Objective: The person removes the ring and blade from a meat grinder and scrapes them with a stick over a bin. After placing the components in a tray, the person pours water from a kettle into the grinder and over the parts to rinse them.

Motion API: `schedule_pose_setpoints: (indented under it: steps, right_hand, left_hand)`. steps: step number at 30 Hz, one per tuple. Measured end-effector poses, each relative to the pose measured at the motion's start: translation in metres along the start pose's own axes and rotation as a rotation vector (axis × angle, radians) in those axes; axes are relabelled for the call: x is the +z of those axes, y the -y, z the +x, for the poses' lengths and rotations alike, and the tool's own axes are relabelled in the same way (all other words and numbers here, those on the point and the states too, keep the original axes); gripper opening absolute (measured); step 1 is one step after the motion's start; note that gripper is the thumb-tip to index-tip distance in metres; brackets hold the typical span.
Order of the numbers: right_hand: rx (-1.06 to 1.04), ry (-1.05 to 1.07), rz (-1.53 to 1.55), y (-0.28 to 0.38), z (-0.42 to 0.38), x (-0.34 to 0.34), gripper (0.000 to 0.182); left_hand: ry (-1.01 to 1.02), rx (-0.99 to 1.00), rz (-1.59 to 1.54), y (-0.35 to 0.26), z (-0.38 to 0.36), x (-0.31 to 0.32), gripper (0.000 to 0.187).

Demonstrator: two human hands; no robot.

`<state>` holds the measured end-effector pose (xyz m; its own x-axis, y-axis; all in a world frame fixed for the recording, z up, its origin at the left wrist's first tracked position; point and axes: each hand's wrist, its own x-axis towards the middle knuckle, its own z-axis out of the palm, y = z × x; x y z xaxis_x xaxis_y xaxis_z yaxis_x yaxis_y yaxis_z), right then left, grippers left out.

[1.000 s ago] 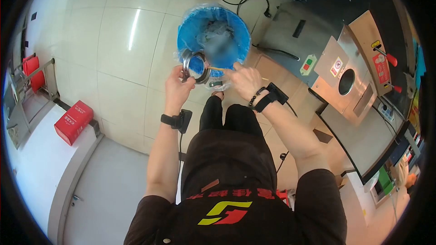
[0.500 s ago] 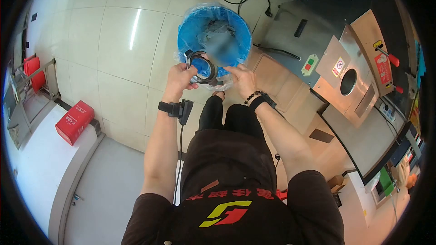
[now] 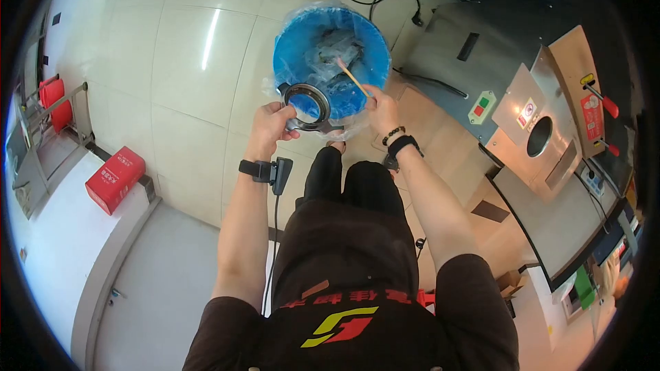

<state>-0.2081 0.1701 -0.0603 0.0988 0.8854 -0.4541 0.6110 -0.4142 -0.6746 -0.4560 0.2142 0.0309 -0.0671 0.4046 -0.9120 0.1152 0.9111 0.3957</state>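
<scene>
Lying on the white tabletop [image 3: 48,247] at far left is a red box [image 3: 114,178]. The left hand [image 3: 273,124] is closed around the edge of a metal ring [image 3: 307,104], held over the near rim of a blue bin [image 3: 330,55] lined with a clear bag on the tiled floor. The right hand [image 3: 382,106] pinches a thin wooden stick [image 3: 352,77] that slants up over the bin's inside. A steel machine [image 3: 536,137] stands at right.

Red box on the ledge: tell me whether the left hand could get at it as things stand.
Probably not right away. The left hand is shut on the metal ring, held over the blue bin. The red box sits unobstructed on the ledge, far off to the left.
</scene>
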Motion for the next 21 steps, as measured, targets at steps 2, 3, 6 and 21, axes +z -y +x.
schedule_pose_setpoints:
  steps: [2, 3, 6, 21]
  right_hand:
    - [0.048, 0.062, -0.088, -0.06, 0.005, 0.022, 0.028]
    - [0.15, 0.102, -0.164, -0.063, 0.005, 0.022, 0.024]
    - [0.268, 0.154, -0.15, -0.073, 0.008, 0.032, 0.016]
    - [0.045, 0.081, 0.394, 0.039, -0.064, -0.042, 0.018]
  left_hand:
    - [-0.005, 0.015, -0.012, 0.012, -0.001, -0.002, 0.021]
    - [-0.008, 0.06, -0.034, 0.018, -0.002, -0.004, 0.024]
    - [-0.002, 0.136, -0.095, 0.025, 0.005, -0.015, 0.031]
    - [0.064, 0.256, -0.192, 0.025, -0.024, -0.003, 0.036]
